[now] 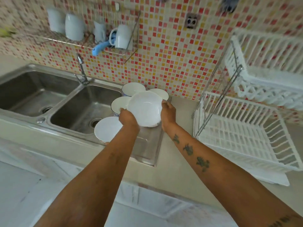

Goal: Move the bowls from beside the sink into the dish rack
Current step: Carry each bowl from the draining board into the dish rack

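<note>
Plainly, from the head camera, both hands are on one wide white bowl (145,110), held up over the steel draining board (147,145) just right of the sink (85,108). The left hand (128,117) clasps the bowl's near-left rim and the right hand (168,114) clasps its right rim, so each grip is closed on that bowl, with the fingers hooked over the edge and mostly hidden beneath it.

Four more bowls wait around it: a tall bowl (132,89) at the far side, a shallow bowl (161,94) far right against the tiled wall, a blue-rimmed bowl (119,104) partly covered on the left, and a near bowl (107,128) at the sink's edge. The white dish rack (242,138) stands well apart to the right on the tabletop (177,154); its lower tier looks empty.

Judging by the glossy glaze, these are ceramic: stiff, fairly weighty for their size, breakable, and likely slippery if wet, though I cannot tell whether they are. Opposite rims, taken as now, seem the safest hold, since the smooth curved wall gives little else to catch. The neighbours crowd close, so a knock against them on the way across is the main risk, and the rack's thin bars call for a gentle set-down.
</note>
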Demonstrator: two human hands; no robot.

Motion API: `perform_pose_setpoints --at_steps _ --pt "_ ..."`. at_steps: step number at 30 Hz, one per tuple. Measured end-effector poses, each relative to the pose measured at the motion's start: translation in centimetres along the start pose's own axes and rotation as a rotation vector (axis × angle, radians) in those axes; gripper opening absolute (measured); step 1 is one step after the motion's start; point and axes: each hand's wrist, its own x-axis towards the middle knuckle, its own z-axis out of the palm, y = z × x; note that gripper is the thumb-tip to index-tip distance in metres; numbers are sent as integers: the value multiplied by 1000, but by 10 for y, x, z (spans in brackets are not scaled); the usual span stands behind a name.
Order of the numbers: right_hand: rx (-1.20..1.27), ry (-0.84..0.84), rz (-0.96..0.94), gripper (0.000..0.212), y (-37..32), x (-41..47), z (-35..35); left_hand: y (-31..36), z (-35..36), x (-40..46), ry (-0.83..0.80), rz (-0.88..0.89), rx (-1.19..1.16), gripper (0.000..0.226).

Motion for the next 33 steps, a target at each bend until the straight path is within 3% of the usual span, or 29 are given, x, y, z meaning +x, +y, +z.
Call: perform_pose_setpoints --at_steps 5,9,13,19,26,28,30,33 --pt "88 23 -342 28 -106 -2 -19 67 67 -51 -287 49 9 41" --pt "150 89 -506 33 -178 -11 -52 94 117 -106 -517 155 40 30" --pt "181 212 -591 32 -223 -23 -97 91 160 -143 -697 155 112 24" --pt "238 396 -607 27 -245 -31 -186 48 213 -188 -977 17 223 26" --pt "275 581 -626 30 -241 -40 -279 -15 272 -218 -1272 -295 432 43" --pt "269 605 -643 27 -241 -41 -302 -26 282 -230 -1344 -394 531 45" --pt "268 607 -674 27 -244 -40 -326 -36 292 -242 -1429 -358 643 39" --pt "237 576 -708 23 -247 -31 -365 -49 311 -253 -1482 -400 730 54"
